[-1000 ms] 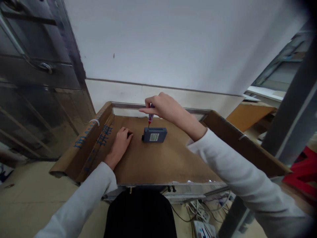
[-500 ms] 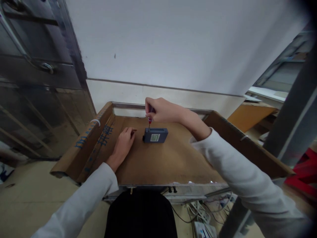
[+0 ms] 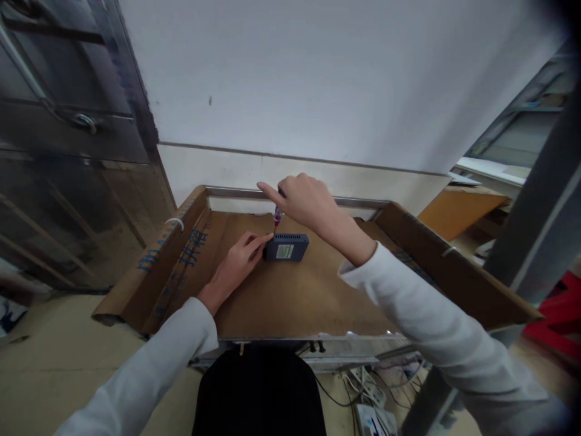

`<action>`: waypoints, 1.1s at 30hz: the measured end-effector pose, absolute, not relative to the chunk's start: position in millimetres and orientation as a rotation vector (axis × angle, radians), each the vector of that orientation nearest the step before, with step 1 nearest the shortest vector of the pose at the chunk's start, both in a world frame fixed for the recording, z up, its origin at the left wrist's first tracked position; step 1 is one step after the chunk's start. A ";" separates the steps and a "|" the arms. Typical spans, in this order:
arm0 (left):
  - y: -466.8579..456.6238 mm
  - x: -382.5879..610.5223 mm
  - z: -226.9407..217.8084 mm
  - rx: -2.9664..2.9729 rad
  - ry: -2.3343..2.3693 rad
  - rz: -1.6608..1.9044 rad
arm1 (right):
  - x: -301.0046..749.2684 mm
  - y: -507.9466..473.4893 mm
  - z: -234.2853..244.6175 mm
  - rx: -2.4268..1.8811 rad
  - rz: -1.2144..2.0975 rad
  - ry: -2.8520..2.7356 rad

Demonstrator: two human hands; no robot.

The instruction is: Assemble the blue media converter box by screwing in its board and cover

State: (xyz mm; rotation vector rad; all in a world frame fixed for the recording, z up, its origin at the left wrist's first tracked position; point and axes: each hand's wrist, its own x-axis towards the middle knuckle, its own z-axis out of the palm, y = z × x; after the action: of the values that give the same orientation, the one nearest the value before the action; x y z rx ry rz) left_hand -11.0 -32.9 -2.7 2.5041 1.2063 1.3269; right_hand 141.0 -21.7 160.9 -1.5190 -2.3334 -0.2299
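A small dark grey metal box [image 3: 298,250] with a pale label and a row of vent slots stands on its long edge on the cardboard. My left hand [image 3: 240,261] is closed at its left end, fingertips on the top left corner. Above that corner my right hand [image 3: 311,200] is wrapped round the handle of a screwdriver [image 3: 277,216], one finger sticking out to the left. Its clear and red lower part shows, with the thin shaft pointing down at the box's top. The very tip is hidden by my left fingertips.
Brown cardboard [image 3: 318,303] lines the bench, with raised flaps at the left [image 3: 154,254] and right [image 3: 458,272]. A white wall [image 3: 295,91] rises behind. Power strips [image 3: 370,387] and cables lie on the floor below. A grey post [image 3: 531,181] stands at the right.
My left hand has moved right, from lying beside the box to touching its top left corner. My right hand has turned on the screwdriver, and one finger now points out.
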 end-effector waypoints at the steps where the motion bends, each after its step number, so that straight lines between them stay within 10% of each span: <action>1: -33.1 -10.8 -2.2 2.500 1.207 1.326 | 144.1 -21.5 161.7 -1.482 -0.158 -2.363; 8: -35.6 -8.7 2.1 2.439 1.266 1.261 | 168.0 -17.7 172.8 -1.074 0.517 -2.586; 24: -34.2 -8.6 0.1 2.419 1.226 1.328 | 140.5 -24.1 164.3 -1.566 -0.410 -2.372; 33: -35.0 -9.6 0.6 2.335 1.211 1.304 | 164.1 -25.8 157.9 -1.317 0.067 -2.505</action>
State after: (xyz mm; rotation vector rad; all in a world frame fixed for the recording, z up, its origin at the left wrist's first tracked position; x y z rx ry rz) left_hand -9.6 -35.0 0.6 2.3354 1.2109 1.3042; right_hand 164.1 -25.8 157.9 -1.3166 -2.5048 0.0668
